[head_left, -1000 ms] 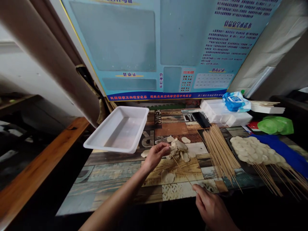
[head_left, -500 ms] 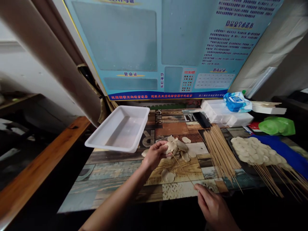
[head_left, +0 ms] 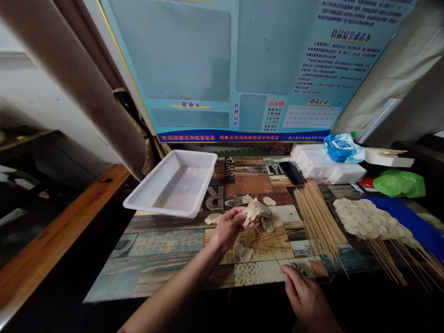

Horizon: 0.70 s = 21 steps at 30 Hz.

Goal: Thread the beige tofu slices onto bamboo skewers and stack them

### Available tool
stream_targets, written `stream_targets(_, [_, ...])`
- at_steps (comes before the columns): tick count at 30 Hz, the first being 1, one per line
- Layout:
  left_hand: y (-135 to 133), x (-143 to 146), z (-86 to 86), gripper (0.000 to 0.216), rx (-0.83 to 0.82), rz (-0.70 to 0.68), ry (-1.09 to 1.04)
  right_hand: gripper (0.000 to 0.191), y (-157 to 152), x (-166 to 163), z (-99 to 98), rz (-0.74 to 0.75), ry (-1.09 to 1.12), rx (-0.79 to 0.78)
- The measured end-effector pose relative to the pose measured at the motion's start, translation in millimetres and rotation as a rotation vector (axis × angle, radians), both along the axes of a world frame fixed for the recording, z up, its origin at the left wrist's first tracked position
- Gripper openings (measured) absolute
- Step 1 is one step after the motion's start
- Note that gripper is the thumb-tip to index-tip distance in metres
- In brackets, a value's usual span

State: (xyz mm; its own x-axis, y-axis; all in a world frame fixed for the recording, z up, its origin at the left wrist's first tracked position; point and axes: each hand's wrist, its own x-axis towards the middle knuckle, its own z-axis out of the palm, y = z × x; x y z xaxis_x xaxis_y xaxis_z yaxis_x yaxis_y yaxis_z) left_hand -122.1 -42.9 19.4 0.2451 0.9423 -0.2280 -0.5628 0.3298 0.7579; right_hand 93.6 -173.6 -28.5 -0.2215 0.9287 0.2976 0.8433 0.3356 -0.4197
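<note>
My left hand [head_left: 229, 227] pinches a pale, thin round slice [head_left: 250, 213] of food at the upper end of a bamboo skewer [head_left: 268, 247]. The lower end of that skewer is between the fingers of my right hand [head_left: 307, 293], near the table's front edge. Just beyond my left fingers lies a heap of similar slices [head_left: 268, 223]. Two loose slices [head_left: 246, 254] rest closer to me, and another slice [head_left: 212, 218] lies left of the hand. How many slices the skewer carries is hidden by my fingers.
A white plastic tub [head_left: 130, 203] stands at the back left. Bare skewers [head_left: 318, 222] lie right of the heap, beside a dark tray with loaded skewers [head_left: 371, 221]. Behind are a phone [head_left: 292, 173], white packs [head_left: 310, 159], a blue-white packet [head_left: 343, 148] and a green bag [head_left: 398, 183].
My left hand has shifted slightly right with the slice at the skewer's tip. My right hand stays almost where it was, still gripping the skewer's lower end.
</note>
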Motion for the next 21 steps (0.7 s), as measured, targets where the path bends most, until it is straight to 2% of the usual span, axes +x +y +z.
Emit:
stream_targets(7, [-3, 5, -3.9, 0.034, 0.156, 0.101, 0.15, 0.028, -3, -5, 2.6, -0.028, 0.006, -0.059])
stream_targets(11, [-15, 15, -14.3, 0.046, 0.17, 0.039, 0.186, 0.029, -2, -10, 8.4, 0.002, 0.042, -0.05])
stream_targets(15, [-28, 24, -25.8, 0.061, 0.126, -0.1, 0.241, 0.029, -1, -10, 7.4, -0.007, 0.04, -0.05])
stream_targets(18, [-18, 16, -27.3, 0.041, 0.262, -0.12, 0.501, 0.029, -2, -5, 3.8, -0.03, 0.034, -0.083])
stream_targets(21, [6, 1, -27.9, 0.019, 0.534, 0.013, 0.945, 0.027, -2, -1, 1.5, -0.063, 0.039, -0.099])
